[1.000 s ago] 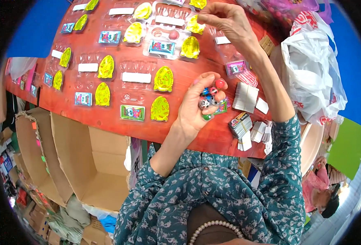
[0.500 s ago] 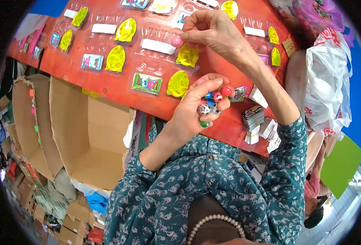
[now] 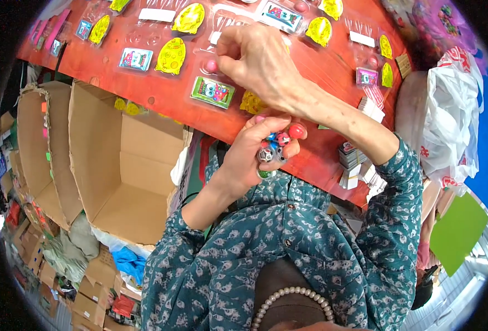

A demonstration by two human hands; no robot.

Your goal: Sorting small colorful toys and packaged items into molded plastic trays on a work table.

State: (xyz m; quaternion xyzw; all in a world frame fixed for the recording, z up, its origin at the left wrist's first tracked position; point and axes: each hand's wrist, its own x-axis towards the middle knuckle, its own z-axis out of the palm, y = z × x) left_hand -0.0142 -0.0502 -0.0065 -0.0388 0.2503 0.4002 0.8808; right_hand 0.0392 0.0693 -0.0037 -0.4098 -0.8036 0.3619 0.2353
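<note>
The left hand (image 3: pixel 249 157) is cupped just above the near edge of the red table (image 3: pixel 332 66), its grip closed around a cluster of small coloured balls (image 3: pixel 277 146). The right hand (image 3: pixel 257 55) reaches over the table with its grip pinched at a clear blister tray (image 3: pixel 222 33), close to a pink ball (image 3: pixel 212 66) seated in it. An open cardboard box (image 3: pixel 117 165) stands below the table on the left.

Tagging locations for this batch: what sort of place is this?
Probably a small toy-packing workshop: a red table covered with clear blister trays and yellow cards, open cardboard cartons beside it.
</note>
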